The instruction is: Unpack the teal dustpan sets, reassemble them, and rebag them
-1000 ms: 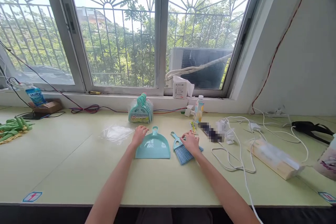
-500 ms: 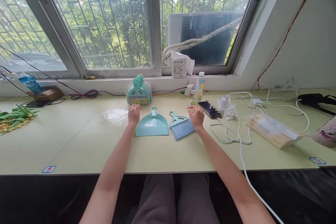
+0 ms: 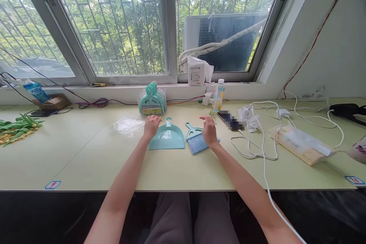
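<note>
On the table [image 3: 85, 160], the dustpan [image 3: 167, 139] was pointed handle-first toward the window [image 3: 128, 38]; the brush [image 3: 196, 143] was slanted lengthwise, handle far-left. Any grip by left hand [image 3: 152, 126] or right hand [image 3: 209, 131] could not be told.

Daylight pours through sliding windows [image 3: 128, 42], the main visible light source, washing a pale tabletop [image 3: 85, 160] in even brightness with only faint, soft shadows. Patches of sky burn out to white above the foliage, and haze veils the lower left pane. Small white highlights gleam on a turquoise dustpan [image 3: 166, 140], while glare breaks up a crumpled plastic wrapper [image 3: 129, 125]. Below the table's edge, grey trousers [image 3: 175, 217] sit in dimness that falls to near black. The right-hand wall [image 3: 337, 53] is shaded. Wide-angle distortion tilts the outer window frames and stretches the margins; pixelation covers part of a smartphone [image 3: 230, 120].
</note>
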`<action>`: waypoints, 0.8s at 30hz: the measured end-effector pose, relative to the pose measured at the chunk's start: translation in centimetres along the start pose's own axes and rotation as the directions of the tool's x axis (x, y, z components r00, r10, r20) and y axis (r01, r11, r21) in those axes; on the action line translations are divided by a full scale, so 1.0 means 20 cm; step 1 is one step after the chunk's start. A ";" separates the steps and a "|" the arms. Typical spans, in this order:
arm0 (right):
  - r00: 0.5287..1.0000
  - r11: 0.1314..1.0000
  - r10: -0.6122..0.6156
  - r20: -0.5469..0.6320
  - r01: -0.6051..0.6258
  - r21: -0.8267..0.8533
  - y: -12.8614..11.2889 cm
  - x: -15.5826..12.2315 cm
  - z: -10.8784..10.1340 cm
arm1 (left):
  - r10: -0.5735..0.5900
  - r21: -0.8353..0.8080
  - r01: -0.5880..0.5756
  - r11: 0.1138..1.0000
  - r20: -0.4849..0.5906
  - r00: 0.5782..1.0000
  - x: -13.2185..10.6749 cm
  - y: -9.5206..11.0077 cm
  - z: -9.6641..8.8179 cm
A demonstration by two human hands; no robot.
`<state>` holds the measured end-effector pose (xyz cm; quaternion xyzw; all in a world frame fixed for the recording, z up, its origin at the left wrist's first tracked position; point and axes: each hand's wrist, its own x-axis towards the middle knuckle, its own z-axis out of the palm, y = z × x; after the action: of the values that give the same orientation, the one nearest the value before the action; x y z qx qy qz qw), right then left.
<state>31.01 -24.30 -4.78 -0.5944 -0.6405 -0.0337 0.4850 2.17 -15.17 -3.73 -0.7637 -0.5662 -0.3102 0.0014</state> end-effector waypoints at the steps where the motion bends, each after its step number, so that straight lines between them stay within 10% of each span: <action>1: 1.000 1.000 0.004 0.003 -0.004 -0.011 0.01 0.00 0.00 | 0.004 0.012 -0.004 1.000 0.020 1.000 -0.01 0.01 0.00; 13: 0.920 0.871 0.202 0.336 -0.011 -0.492 0.00 -0.05 0.03 | 0.180 0.267 -0.233 0.935 0.208 0.961 -0.05 0.05 -0.03; 24: 0.847 0.842 0.343 0.406 -0.086 -0.532 0.06 0.02 -0.09 | -0.022 0.298 -0.049 0.953 0.231 0.973 -0.06 0.05 -0.05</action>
<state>33.07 -24.84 -4.19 -0.7572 -0.6379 0.0104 0.1401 2.35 -16.81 -3.17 -0.7893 -0.5979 -0.1288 0.0539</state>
